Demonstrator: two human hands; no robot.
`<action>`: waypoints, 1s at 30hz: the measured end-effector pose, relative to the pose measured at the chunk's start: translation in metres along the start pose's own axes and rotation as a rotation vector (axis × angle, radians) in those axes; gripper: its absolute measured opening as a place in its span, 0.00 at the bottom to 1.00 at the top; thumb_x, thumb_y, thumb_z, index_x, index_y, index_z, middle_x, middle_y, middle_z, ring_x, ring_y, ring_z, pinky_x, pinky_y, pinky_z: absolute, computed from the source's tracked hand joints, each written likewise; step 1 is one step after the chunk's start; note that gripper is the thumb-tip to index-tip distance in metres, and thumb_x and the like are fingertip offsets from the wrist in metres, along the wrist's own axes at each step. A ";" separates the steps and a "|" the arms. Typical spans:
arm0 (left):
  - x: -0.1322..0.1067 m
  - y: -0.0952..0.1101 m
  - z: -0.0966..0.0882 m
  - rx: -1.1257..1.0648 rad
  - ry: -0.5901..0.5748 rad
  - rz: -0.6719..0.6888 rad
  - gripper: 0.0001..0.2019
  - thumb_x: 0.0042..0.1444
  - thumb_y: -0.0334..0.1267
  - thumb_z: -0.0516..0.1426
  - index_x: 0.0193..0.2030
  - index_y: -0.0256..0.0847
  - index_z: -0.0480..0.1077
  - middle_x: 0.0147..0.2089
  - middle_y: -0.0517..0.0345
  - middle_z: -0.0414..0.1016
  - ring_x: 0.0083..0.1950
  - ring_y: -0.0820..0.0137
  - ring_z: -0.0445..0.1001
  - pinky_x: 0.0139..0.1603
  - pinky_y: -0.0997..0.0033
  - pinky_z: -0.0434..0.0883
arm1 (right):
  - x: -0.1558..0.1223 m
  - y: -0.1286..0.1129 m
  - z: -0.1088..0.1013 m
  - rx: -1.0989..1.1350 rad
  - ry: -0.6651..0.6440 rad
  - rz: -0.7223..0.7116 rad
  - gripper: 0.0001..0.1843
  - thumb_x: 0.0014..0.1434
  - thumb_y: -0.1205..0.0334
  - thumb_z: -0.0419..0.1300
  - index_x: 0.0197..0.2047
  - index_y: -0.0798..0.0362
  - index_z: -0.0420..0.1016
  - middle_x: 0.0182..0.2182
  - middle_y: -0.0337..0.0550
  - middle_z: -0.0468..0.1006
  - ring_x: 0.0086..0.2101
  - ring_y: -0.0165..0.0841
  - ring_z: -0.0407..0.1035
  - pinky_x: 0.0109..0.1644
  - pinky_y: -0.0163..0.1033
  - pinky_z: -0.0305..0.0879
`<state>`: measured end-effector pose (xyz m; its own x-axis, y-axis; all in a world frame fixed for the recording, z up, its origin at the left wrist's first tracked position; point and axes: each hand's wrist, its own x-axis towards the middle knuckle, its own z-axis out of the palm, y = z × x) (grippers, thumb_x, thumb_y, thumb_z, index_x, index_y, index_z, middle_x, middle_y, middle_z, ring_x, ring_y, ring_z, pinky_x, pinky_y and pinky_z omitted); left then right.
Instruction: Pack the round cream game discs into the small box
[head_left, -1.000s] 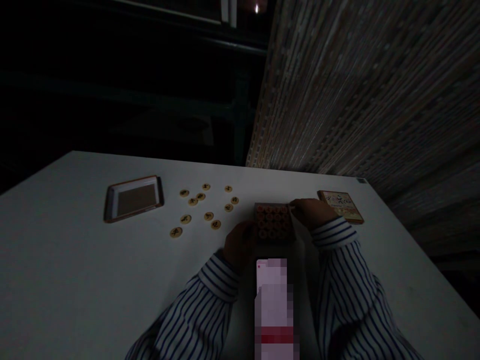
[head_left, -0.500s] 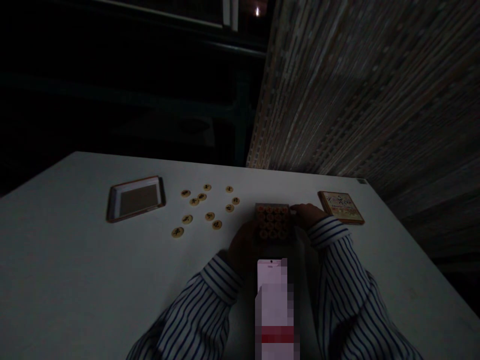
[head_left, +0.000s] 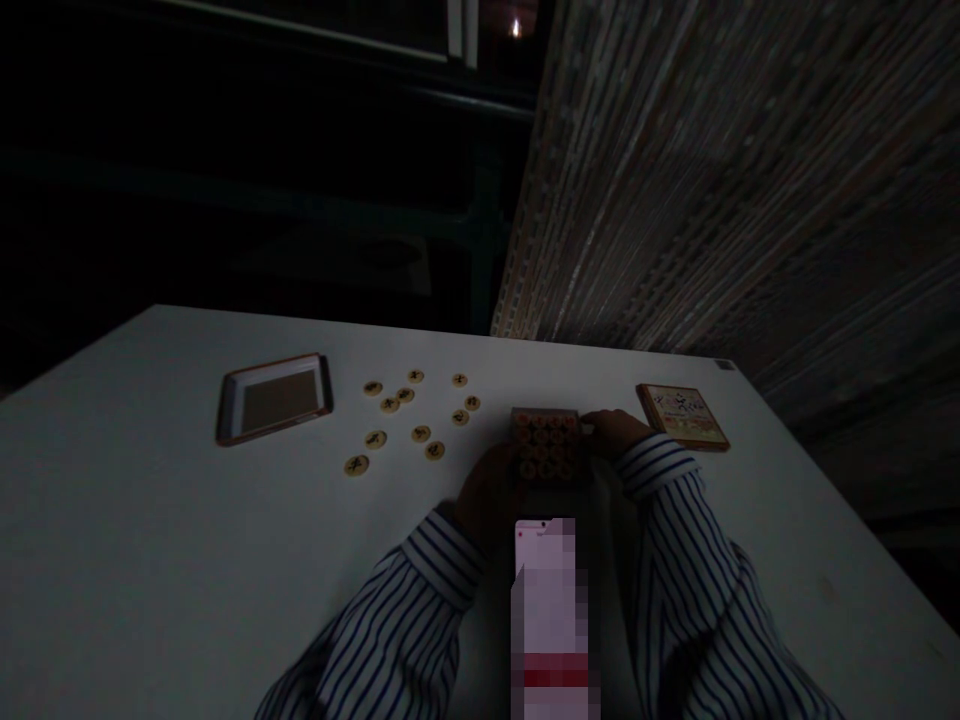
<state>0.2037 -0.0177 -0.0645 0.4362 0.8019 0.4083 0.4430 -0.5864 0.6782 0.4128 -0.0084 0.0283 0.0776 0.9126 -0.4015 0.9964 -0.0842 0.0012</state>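
Observation:
A small box (head_left: 547, 482) filled with rows of round Chinese chess pieces (head_left: 545, 440) sits between my hands, its open side showing the discs. My left hand (head_left: 489, 488) grips its left side; deep shadow hides most of those fingers. At the upper right corner of the box, my right hand (head_left: 613, 433) holds on with its fingertips. Loose Chinese chess pieces (head_left: 376, 439), pale discs with dark characters, lie scattered to the left of the box. Two of them touch or overlap.
On the white table (head_left: 187, 560) an open, shallow tray-like lid (head_left: 219, 410) rests at the left. A flat printed box (head_left: 684, 415) lies near my right forearm. Close to me is a lit phone (head_left: 551, 610), partly blurred out. A string curtain (head_left: 637, 200) hangs behind the table.

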 end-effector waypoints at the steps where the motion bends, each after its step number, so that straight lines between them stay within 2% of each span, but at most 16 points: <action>1: 0.000 -0.001 0.001 -0.006 -0.004 0.004 0.19 0.48 0.34 0.53 0.49 0.37 0.61 0.48 0.47 0.68 0.50 0.62 0.66 0.50 0.56 0.67 | 0.000 0.000 0.000 0.000 0.003 -0.003 0.19 0.52 0.61 0.51 0.47 0.55 0.70 0.42 0.49 0.74 0.42 0.36 0.69 0.44 0.38 0.63; 8: 0.000 -0.002 0.001 -0.013 0.003 -0.006 0.18 0.49 0.35 0.54 0.49 0.37 0.62 0.48 0.46 0.68 0.50 0.62 0.66 0.50 0.56 0.67 | -0.002 -0.002 0.000 -0.014 0.022 0.017 0.19 0.52 0.62 0.51 0.47 0.55 0.70 0.41 0.49 0.75 0.41 0.36 0.69 0.44 0.38 0.63; 14: 0.003 0.006 -0.003 -0.006 -0.002 -0.023 0.16 0.51 0.35 0.52 0.47 0.36 0.63 0.47 0.46 0.69 0.49 0.63 0.67 0.49 0.58 0.68 | -0.001 -0.001 -0.001 -0.002 0.011 0.022 0.19 0.51 0.62 0.51 0.46 0.55 0.70 0.42 0.50 0.74 0.42 0.37 0.69 0.43 0.38 0.64; 25: 0.003 0.004 -0.002 -0.017 0.013 -0.022 0.17 0.48 0.35 0.55 0.47 0.38 0.64 0.47 0.47 0.70 0.49 0.62 0.68 0.48 0.57 0.69 | -0.001 0.001 -0.001 -0.011 0.008 0.029 0.19 0.52 0.61 0.52 0.47 0.55 0.69 0.41 0.49 0.75 0.41 0.35 0.69 0.42 0.37 0.63; 30: 0.001 0.007 -0.013 0.017 0.016 -0.015 0.15 0.51 0.37 0.52 0.46 0.39 0.64 0.46 0.49 0.70 0.49 0.64 0.68 0.48 0.60 0.68 | -0.011 -0.003 -0.007 -0.034 0.109 0.075 0.21 0.54 0.57 0.50 0.50 0.53 0.66 0.40 0.51 0.74 0.41 0.39 0.68 0.39 0.41 0.62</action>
<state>0.1976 -0.0192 -0.0515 0.4166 0.8121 0.4085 0.4624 -0.5762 0.6739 0.4088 -0.0157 0.0393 0.1531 0.9425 -0.2970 0.9881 -0.1420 0.0588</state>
